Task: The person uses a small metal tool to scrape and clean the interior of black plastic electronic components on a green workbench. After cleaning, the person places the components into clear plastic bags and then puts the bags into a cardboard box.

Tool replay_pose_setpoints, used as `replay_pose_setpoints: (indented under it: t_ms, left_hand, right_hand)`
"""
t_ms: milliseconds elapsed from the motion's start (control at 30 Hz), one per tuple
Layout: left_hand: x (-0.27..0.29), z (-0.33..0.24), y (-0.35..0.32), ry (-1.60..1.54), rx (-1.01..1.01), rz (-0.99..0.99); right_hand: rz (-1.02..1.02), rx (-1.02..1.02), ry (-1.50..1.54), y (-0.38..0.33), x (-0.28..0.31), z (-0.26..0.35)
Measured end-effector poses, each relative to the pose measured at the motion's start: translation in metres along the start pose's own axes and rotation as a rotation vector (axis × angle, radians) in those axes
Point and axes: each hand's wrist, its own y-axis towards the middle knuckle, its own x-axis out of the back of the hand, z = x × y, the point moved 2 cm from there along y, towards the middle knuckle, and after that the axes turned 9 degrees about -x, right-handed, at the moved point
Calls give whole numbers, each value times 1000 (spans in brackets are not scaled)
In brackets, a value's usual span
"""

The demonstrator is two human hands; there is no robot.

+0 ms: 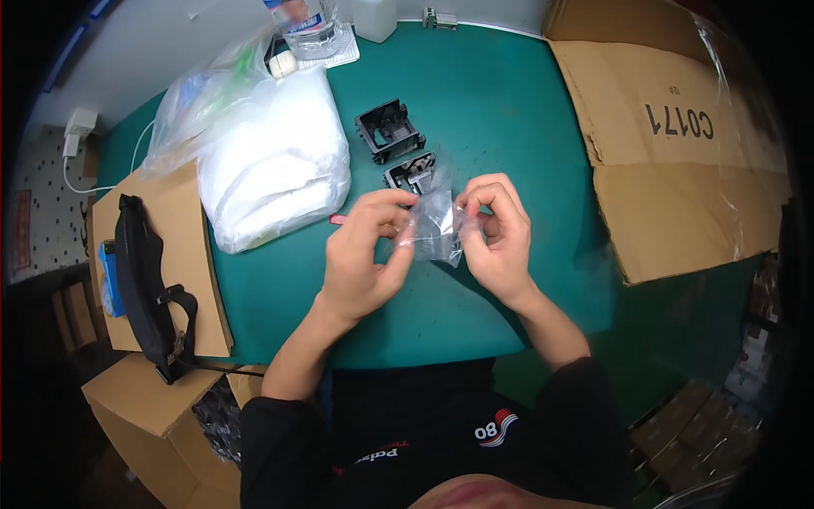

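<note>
Between my two hands, above the green table point(526, 110), is a clear plastic bag point(436, 227). My left hand point(366, 246) pinches its left side, with thumb and fingers bent around the film. My right hand point(498, 237) grips the bag's right edge between curled fingers and thumb. Just beyond the bag lies a black plastic frame-like part point(410, 172), partly covered by the film and my left fingers. Farther back sits a larger black plastic housing point(390, 130), open on top. A small pink-red object point(338, 219) shows beside my left hand, mostly hidden by it.
A stack of white bags point(275, 157) lies at left, near a black waist pouch point(144, 280) on cardboard. At the back stand a clear bottle point(309, 30) and a small metal part point(440, 19). An opened cardboard box point(670, 187) borders the right side.
</note>
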Motion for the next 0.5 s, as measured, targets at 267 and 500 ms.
replay_pose_setpoints:
  t_ms: [267,500]
  left_hand:
    - [-9,-4,-2,-1,-50,23]
    - [0,-5,1,136,-159,-75]
  right_hand:
    - [209,80,-159,-10,2,-4]
    - [-25,188,85,-8,2,-1]
